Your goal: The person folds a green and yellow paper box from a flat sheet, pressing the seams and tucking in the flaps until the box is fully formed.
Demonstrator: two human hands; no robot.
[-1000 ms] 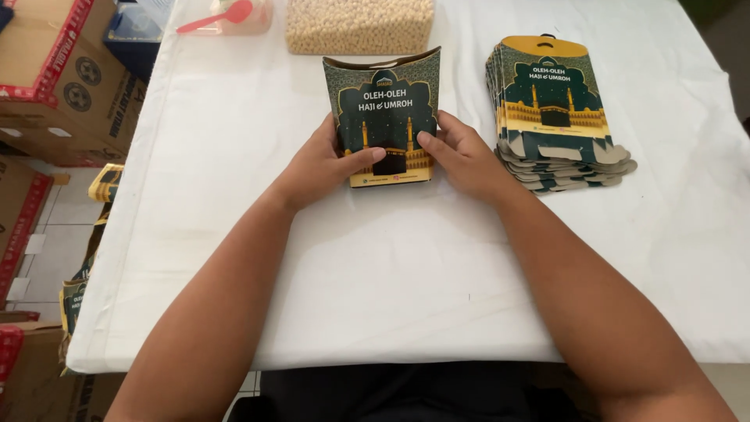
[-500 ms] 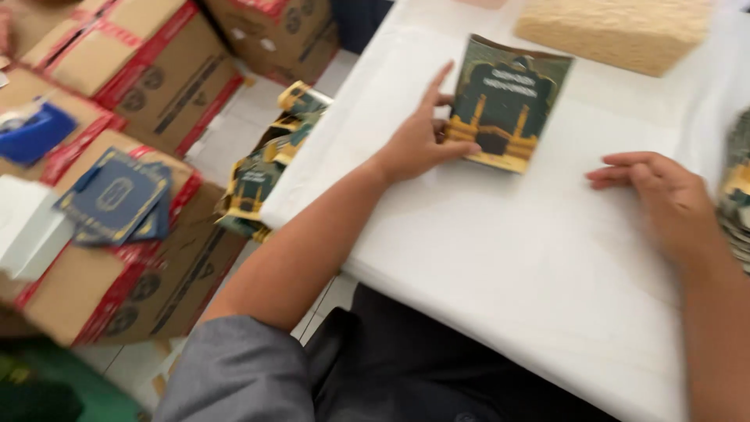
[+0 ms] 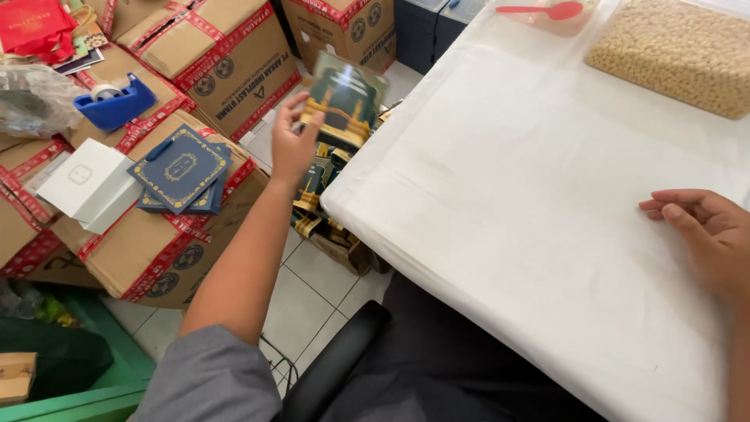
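A: Where is the dark green and gold card box (image 3: 344,98)?

B: It is up at 11 o'clock, held out past the edge of the desk (image 3: 500,203), over the floor. The left hand (image 3: 293,141) has it. That grip is pinching the box by its left edge, thumb in front and fingers behind.

A: What is under it?

B: A carton on the floor (image 3: 332,211) full of more green and gold boxes, just below the hand, right by the desk corner.

A: And the right hand (image 3: 707,234)?

B: It lies at 3 o'clock on the white cloth. Its fingers are loosely bent and hold nothing.

A: What else is on the desk?

B: A clear bag of pale nuts (image 3: 676,51) at 1 o'clock, and a pink spoon (image 3: 547,10) at 12 o'clock.

A: And on the left?

B: Brown cardboard cartons with red tape (image 3: 226,66) at 9 to 11 o'clock. On them lie flat blue boxes with gold trim (image 3: 183,168), a white box (image 3: 86,184) and a blue tape dispenser (image 3: 117,101).
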